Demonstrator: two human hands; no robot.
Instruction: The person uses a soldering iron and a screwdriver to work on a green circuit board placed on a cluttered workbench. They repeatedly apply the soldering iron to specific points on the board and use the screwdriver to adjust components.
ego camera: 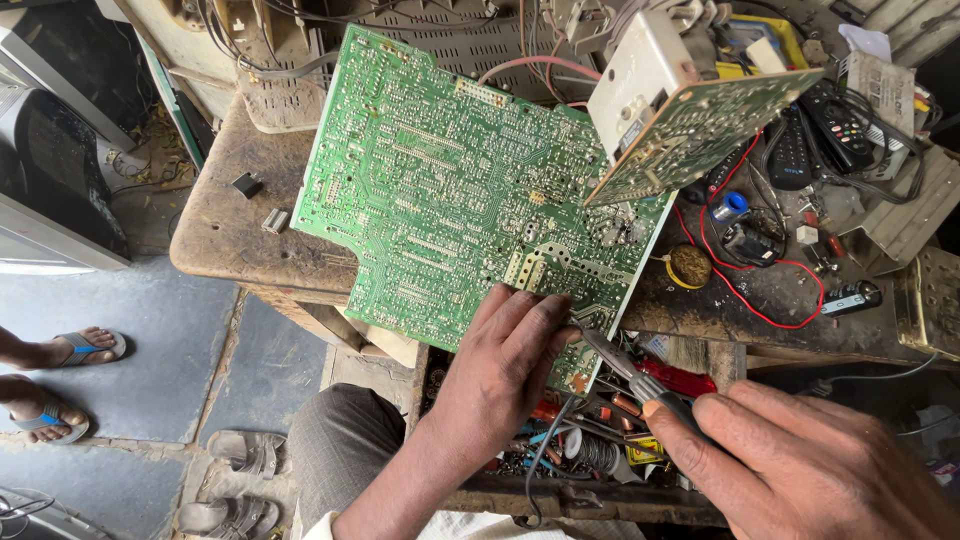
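Observation:
A large green circuit board (440,190) lies solder side up on a worn wooden bench (225,225), its near corner hanging over the edge. My left hand (510,355) pinches that near edge with its fingertips. My right hand (800,465) grips the handles of a pair of pliers (625,365). The plier jaws reach the board's near corner, right beside my left fingertips. A second, smaller circuit board (690,130) with a white boxy part (640,75) stands tilted over the big board's right end.
Remote controls (835,125), red wire (760,300), a round tin (688,266) and small parts crowd the bench's right side. An open drawer (590,450) of tools and solder sits below the board. Another person's feet in sandals (70,350) rest on the floor at left.

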